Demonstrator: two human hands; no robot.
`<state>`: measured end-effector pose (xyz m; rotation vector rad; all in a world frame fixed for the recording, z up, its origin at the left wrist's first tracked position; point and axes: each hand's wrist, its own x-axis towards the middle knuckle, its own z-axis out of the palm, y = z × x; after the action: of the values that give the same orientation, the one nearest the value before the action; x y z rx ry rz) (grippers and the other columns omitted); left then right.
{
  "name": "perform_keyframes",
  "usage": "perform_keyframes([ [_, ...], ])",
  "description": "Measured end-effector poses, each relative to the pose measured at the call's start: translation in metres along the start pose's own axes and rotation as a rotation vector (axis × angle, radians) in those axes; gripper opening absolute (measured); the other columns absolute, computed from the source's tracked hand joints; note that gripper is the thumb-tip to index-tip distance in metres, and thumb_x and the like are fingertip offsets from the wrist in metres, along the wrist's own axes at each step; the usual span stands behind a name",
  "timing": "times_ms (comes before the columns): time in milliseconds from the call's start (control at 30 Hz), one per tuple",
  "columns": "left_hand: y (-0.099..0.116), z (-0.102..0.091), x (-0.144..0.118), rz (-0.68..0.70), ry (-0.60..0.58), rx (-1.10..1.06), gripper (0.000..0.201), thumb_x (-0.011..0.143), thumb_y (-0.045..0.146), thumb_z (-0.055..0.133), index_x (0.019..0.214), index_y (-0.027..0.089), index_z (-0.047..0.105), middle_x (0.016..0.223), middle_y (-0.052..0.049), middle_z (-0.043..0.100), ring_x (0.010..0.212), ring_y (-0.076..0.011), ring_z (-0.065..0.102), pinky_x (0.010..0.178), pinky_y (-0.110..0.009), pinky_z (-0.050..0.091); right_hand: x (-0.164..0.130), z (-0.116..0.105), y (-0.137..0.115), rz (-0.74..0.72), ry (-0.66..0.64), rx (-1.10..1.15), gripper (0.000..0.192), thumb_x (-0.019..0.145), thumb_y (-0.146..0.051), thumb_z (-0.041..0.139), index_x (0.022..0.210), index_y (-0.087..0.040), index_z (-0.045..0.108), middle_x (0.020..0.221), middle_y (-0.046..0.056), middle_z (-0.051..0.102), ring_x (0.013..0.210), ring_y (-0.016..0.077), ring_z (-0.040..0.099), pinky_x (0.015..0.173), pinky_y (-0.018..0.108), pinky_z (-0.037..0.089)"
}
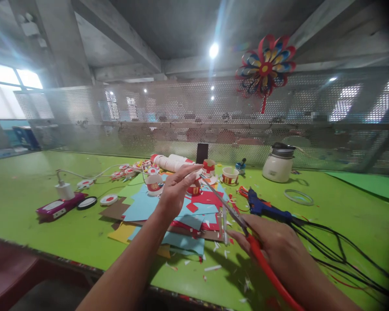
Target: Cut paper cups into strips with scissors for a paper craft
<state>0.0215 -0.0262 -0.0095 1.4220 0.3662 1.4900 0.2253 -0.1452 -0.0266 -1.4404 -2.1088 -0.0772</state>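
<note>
The scissors (233,211) are held in the right hand (275,248), fingers closed through the red handles, blades slanting up and far-left so the tips meet the left hand (176,190). That hand is raised over the paper pile (168,216), fingers pinched near the blade tips; whether a small scrap is gripped there cannot be told. The work is kept above the pile, so the cuttings (214,268) are caught on the green table (52,242) near the front edge. A blue glue gun (266,207) is laid just right of the pile, within reach. Paper cups (230,175) are lined up behind, and a white pot (278,166) is set far right, well apart.
</note>
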Motion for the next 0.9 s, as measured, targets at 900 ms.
perform_keyframes([
  [900,-0.002,-0.015,0.008,0.008,0.063,0.113,0.028,0.080,0.034,0.065,0.099,0.016,0.074,0.093,-0.009,0.069,0.075,-0.0168,0.061,0.063,-0.028,0.047,0.015,-0.019,0.023,0.193,0.050,0.171,0.036,0.087,-0.047,0.050,0.081,-0.018,0.071,0.062,0.003,0.066,0.056,0.0185,0.060,0.053,0.028,0.044],
])
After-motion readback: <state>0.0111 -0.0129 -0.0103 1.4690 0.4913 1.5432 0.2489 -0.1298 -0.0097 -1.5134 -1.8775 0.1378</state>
